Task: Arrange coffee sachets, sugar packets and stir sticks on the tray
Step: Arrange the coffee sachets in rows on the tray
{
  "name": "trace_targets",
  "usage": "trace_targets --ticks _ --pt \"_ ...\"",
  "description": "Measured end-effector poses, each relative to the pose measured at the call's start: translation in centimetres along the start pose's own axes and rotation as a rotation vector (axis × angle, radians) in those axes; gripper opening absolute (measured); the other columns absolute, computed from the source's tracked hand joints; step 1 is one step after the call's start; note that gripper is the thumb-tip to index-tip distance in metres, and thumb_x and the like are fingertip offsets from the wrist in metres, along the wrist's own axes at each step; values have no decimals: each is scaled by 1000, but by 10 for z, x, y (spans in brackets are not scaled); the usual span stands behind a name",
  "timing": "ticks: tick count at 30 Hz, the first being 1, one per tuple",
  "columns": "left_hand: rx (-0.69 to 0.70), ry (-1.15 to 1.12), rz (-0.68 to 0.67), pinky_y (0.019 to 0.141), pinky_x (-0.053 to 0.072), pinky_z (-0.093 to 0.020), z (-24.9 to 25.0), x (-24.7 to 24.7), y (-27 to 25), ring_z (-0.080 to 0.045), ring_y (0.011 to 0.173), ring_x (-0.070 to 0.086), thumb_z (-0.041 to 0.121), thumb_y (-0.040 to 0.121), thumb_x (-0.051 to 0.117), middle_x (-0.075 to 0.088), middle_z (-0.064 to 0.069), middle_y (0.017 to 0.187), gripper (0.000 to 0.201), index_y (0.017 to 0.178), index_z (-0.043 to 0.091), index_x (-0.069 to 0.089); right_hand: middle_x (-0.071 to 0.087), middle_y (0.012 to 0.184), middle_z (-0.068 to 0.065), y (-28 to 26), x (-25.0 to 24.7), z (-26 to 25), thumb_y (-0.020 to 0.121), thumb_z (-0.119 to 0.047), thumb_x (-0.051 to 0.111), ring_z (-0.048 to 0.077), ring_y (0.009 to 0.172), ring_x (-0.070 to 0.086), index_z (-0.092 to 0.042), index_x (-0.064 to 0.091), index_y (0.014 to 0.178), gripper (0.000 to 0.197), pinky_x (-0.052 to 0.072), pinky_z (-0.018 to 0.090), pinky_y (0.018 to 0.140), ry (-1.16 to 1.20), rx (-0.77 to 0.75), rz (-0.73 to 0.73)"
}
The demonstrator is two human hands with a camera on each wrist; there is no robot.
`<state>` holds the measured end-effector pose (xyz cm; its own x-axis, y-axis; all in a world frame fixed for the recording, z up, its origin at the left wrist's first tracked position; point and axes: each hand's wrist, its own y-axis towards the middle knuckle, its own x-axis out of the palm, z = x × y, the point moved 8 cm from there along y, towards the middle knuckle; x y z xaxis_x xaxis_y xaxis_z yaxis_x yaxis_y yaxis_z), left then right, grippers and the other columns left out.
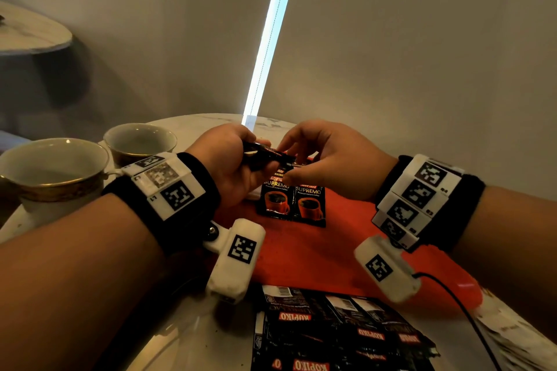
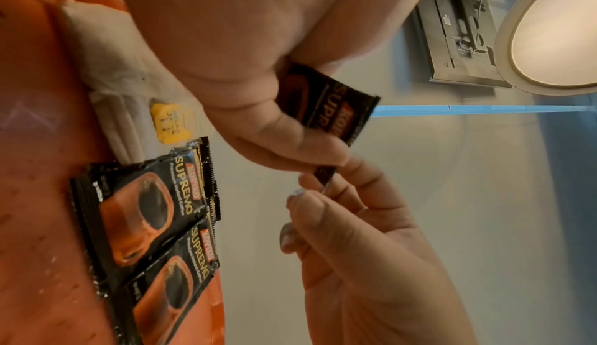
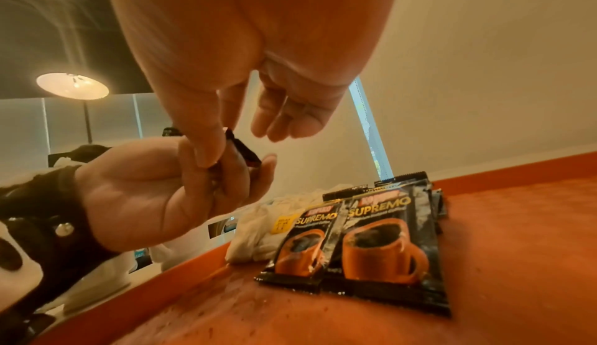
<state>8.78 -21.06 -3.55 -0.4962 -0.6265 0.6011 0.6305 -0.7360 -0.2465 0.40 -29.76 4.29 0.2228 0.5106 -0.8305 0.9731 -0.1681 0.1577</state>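
Note:
Over the red tray (image 1: 316,253), my left hand (image 1: 259,156) grips a black coffee sachet (image 1: 265,153). My right hand (image 1: 289,159) pinches the same sachet's free end between thumb and forefinger. The left wrist view shows the held sachet (image 2: 326,105) with my right fingertips (image 2: 352,172) at its lower edge. Two more black sachets (image 1: 291,202) lie face up side by side on the tray's far part, just below both hands. Beside them, at the tray's rim, lie white packets (image 3: 258,233) with a yellow label.
A strip of joined black sachets (image 1: 331,331) lies on the marble table in front of the tray. Two white gold-banded cups (image 1: 54,169) (image 1: 140,141) stand at the left. The tray's handle (image 1: 464,289) juts out under my right wrist, crossed by a black cable (image 1: 452,295).

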Motion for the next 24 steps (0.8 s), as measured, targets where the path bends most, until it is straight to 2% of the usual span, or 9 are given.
trace_targets --ticks 3,6,8,11,14,16,19,22,24 --pt "-2 -22 -8 43 53 -22 -1 1 3 -26 82 63 11 101 36 55 -19 111 30 123 -3 52 75 89 2 2 1 0 80 -14 82 18 82 71 -28 69 97 25 58 30 72 14 -30 34" --pt "-5 -9 -1 42 52 -22 0 1 5 -23 70 64 9 101 35 58 -18 96 22 114 0 49 76 85 -1 3 -1 0 84 -17 80 7 75 70 -26 72 94 16 56 22 67 39 -49 63" --pt "-15 19 6 40 50 -21 0 -1 7 -20 64 61 11 99 37 58 -17 94 23 113 1 52 76 83 -5 4 -4 2 86 -16 77 5 76 71 -30 73 90 15 57 24 71 52 -54 91" --pt "-69 142 9 35 37 -16 -5 -6 10 -9 53 46 23 99 45 55 -7 81 25 109 8 62 73 75 -6 5 -14 8 91 -14 71 5 64 63 -32 73 85 20 53 29 66 79 -48 151" --pt "-87 237 22 35 26 -13 -6 -10 9 -4 46 37 39 98 56 57 2 70 26 106 16 66 71 74 -1 7 -27 20 93 -11 68 9 61 62 -26 72 84 18 52 29 61 129 22 204" --pt "-58 244 15 35 24 -14 -1 -10 8 -4 44 35 42 94 61 60 3 73 31 113 18 66 70 74 -1 8 -32 28 93 -9 68 9 63 63 -20 72 84 15 53 29 60 164 71 198" --pt "11 281 -53 39 20 -15 5 -3 4 -4 45 30 39 88 69 62 2 89 34 117 20 65 69 73 5 10 -31 40 93 -9 67 15 65 62 -16 73 81 15 51 31 60 177 134 152" --pt "47 326 -83 38 21 -13 4 3 0 -4 45 30 31 86 72 62 1 83 34 115 14 65 68 75 9 12 -24 44 92 -10 68 21 69 61 -16 74 80 15 50 32 59 208 160 96" --pt "55 356 -51 35 23 -14 2 0 2 -4 42 31 27 87 72 61 -3 85 39 120 7 68 68 73 9 12 -23 42 92 -10 68 19 65 60 -15 74 80 14 50 29 56 218 162 78"
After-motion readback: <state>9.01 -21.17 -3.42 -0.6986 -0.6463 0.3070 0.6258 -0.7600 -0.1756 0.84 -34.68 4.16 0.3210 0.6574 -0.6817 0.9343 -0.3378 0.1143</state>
